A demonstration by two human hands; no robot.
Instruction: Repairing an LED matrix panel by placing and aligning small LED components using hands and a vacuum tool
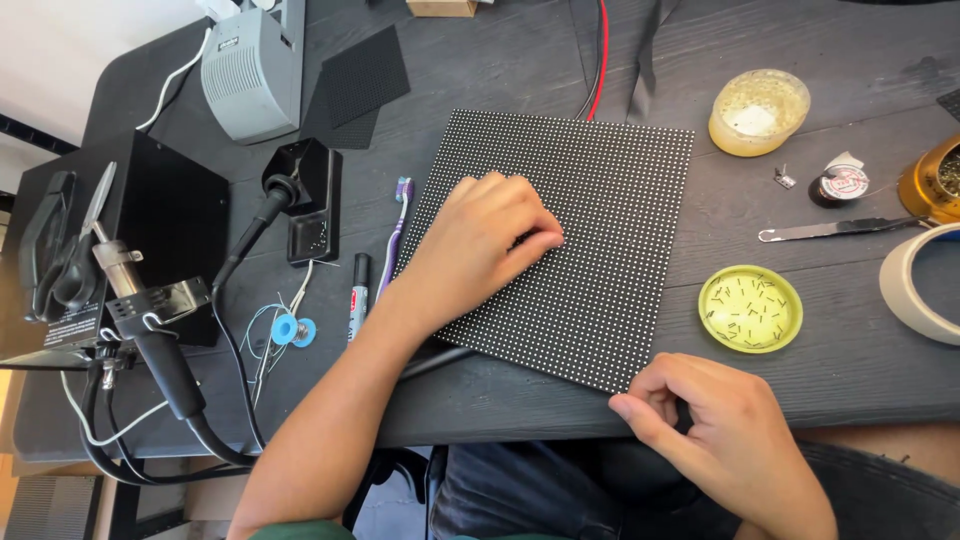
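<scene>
A square black panel [610, 210] covered in rows of small white dots lies on the dark table [520, 60]. My left hand [480, 240] rests on the panel's left half, fingers curled, fingertips touching its surface near the middle. My right hand [715, 420] is at the panel's near right corner by the table's front edge, fingers loosely curled; I cannot see anything in it. A purple toothbrush [397, 225] and a black marker [358, 297] lie just left of the panel.
A yellow lid [750, 308] with several small dark bits sits right of the panel. Behind it are a round amber container [758, 112], tweezers [840, 229], a tape roll [915, 285] and a small spool [840, 185]. A hot-air tool [150, 320] and black station [150, 220] stand left.
</scene>
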